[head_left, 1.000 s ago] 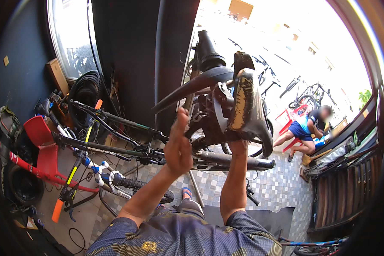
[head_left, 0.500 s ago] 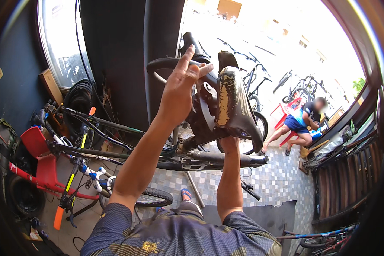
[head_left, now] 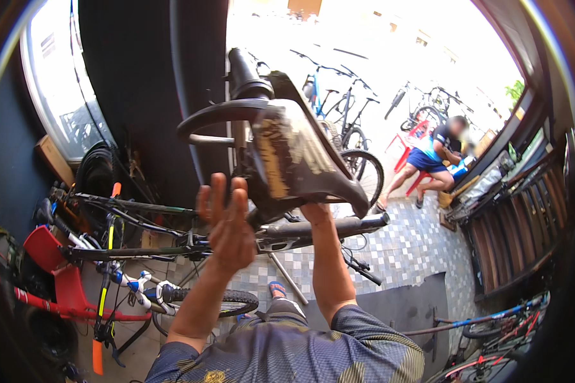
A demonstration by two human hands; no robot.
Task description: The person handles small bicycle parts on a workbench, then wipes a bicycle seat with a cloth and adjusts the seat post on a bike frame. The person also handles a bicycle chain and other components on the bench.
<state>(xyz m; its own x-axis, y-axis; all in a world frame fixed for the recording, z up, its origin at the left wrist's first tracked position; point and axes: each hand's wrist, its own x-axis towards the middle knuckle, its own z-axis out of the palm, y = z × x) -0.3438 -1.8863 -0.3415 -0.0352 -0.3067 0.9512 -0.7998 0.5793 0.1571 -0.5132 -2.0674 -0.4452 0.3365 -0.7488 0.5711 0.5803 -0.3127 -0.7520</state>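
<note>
A worn black bicycle saddle [head_left: 294, 150], its cover peeled to cream patches, is high in the middle in front of me. My left hand [head_left: 230, 226] is raised just below and left of it, open, with fingers apart and nothing in them. Below the saddle's right part is my right hand [head_left: 317, 212]; its fingers are hidden behind the saddle, so its grip does not show. A black post [head_left: 245, 73] and a dark curved bar [head_left: 214, 117] rise beside the saddle. Under both hands a dark bicycle frame [head_left: 345, 225] lies crosswise.
Bicycle parts and a red chair [head_left: 48, 249] crowd the left side. A white and blue bicycle [head_left: 140, 281] stands below the frame. At right, a person [head_left: 437, 153] sits on a red chair near parked bicycles. A dark mat [head_left: 402, 306] covers part of the tiled floor.
My left hand has come down from beside the black post to below the saddle, its fingers now upright. My right hand stays under the saddle. The view has shifted to the right.
</note>
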